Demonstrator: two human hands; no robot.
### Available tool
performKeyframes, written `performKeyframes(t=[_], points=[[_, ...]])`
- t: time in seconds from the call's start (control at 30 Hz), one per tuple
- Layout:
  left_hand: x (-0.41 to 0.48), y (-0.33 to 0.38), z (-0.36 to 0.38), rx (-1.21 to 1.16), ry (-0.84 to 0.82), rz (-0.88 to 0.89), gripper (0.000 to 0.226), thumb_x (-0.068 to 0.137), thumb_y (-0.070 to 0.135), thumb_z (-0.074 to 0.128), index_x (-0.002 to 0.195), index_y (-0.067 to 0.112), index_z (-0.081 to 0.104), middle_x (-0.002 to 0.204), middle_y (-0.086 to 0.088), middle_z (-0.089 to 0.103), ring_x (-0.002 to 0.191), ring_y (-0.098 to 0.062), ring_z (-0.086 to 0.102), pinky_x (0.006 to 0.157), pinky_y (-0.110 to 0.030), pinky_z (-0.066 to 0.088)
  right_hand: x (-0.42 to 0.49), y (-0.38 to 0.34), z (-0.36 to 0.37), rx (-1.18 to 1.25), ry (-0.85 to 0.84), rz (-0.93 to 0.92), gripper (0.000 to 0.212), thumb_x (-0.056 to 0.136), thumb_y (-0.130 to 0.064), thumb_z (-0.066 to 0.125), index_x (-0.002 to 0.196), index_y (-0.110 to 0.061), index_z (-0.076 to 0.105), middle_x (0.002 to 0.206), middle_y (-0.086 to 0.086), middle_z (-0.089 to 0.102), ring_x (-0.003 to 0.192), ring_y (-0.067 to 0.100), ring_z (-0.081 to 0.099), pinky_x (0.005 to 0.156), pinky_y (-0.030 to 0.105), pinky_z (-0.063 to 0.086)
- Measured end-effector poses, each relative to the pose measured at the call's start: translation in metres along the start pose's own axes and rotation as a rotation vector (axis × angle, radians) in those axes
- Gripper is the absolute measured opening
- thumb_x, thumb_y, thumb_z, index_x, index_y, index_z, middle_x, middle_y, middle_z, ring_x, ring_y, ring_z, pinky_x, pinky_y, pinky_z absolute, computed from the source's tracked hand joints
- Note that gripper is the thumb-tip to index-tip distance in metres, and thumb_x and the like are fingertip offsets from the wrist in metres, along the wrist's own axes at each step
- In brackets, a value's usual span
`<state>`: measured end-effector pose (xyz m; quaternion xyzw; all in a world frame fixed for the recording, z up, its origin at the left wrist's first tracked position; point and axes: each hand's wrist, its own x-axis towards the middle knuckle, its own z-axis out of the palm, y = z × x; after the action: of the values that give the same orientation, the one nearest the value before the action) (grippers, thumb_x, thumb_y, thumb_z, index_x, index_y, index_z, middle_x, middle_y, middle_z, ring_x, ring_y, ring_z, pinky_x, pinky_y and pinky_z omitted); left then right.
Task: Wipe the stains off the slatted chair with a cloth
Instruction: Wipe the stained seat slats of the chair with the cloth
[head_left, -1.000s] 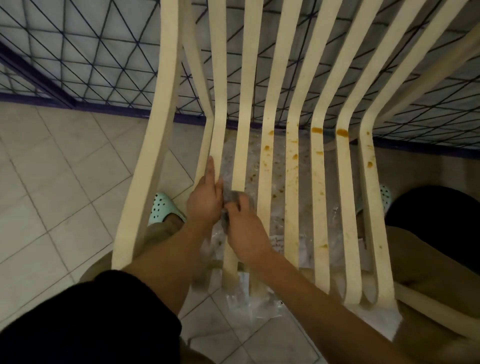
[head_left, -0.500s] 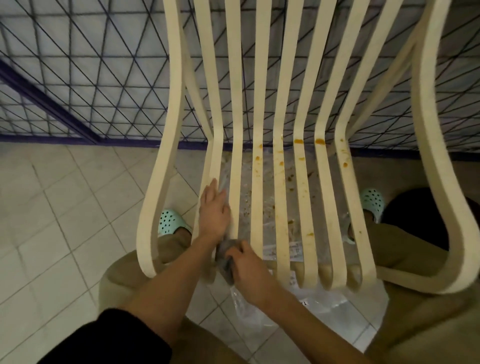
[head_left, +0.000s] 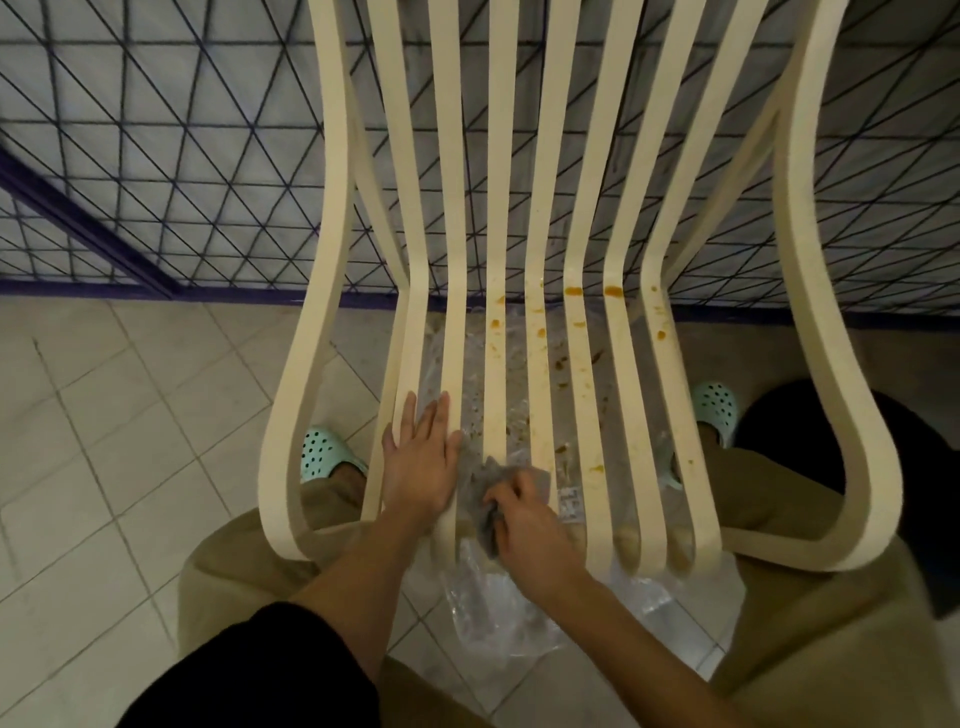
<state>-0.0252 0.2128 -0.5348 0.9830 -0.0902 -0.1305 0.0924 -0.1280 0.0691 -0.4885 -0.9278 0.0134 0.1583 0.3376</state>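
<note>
The slatted chair (head_left: 496, 208) was seen from above, standing on a tiled floor (head_left: 104, 441) in front of a dark mesh fence (head_left: 182, 156), with its seat front turned towards the person and set between the knees of khaki trousers (head_left: 831, 649). Its slats were laid lengthwise from the near, rolled-over seat edge away to a bend, and from there were carried up as the backrest towards the top of the view; the looped armrests were set to either side. Orange stains (head_left: 574, 291) were spread over the middle and right slats, thickest at the bend. The left hand (head_left: 421, 462) was laid flat on the two leftmost seat slats, fingers straight and pointed along them, away from the person. Just beside it, the right hand (head_left: 524, 525) was curled round a bunched grey cloth (head_left: 519, 470), which was pressed on the next slats near the seat's front edge; whether the two hands touched could not be told. A clear plastic sheet (head_left: 498, 623) was spread on the floor under the seat. Pale green clogs (head_left: 324, 457) were seen on both feet, one at each side of the chair.
</note>
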Motion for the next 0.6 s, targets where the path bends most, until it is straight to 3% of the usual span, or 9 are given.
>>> performKeyframes(t=[0.17, 0.33, 0.6], points=[[0.001, -0.001, 0.004, 0.020, 0.036, -0.013, 0.057, 0.101, 0.048, 0.007, 0.155, 0.030, -0.001, 0.156, 0.000, 0.033, 0.150, -0.017, -0.009, 0.115, -0.053, 0.019, 0.012, 0.000, 0.013, -0.052, -0.037, 0.065, 0.029, 0.097, -0.012, 0.048, 0.126, -0.010, 0.049, 0.134, 0.012, 0.035, 0.091, 0.026, 0.056, 0.073, 0.026, 0.044], [-0.002, 0.001, 0.000, 0.006, 0.049, 0.005, 0.061, 0.101, 0.052, 0.015, 0.155, 0.029, 0.001, 0.157, -0.007, 0.031, 0.150, -0.018, -0.011, 0.115, -0.053, 0.016, 0.020, 0.002, 0.021, -0.081, -0.040, 0.078, 0.034, 0.094, -0.011, 0.052, 0.127, -0.011, 0.046, 0.137, 0.012, 0.033, 0.103, 0.025, 0.054, 0.082, 0.028, 0.050], [0.001, 0.003, 0.003, -0.008, 0.024, -0.030, 0.062, 0.100, 0.055, 0.014, 0.154, 0.031, -0.002, 0.162, -0.009, 0.014, 0.149, -0.016, -0.015, 0.116, -0.053, 0.015, 0.047, 0.007, 0.018, -0.084, 0.038, 0.045, 0.029, 0.094, -0.010, 0.054, 0.122, -0.009, 0.048, 0.134, 0.014, 0.033, 0.101, 0.025, 0.051, 0.086, 0.032, 0.050]])
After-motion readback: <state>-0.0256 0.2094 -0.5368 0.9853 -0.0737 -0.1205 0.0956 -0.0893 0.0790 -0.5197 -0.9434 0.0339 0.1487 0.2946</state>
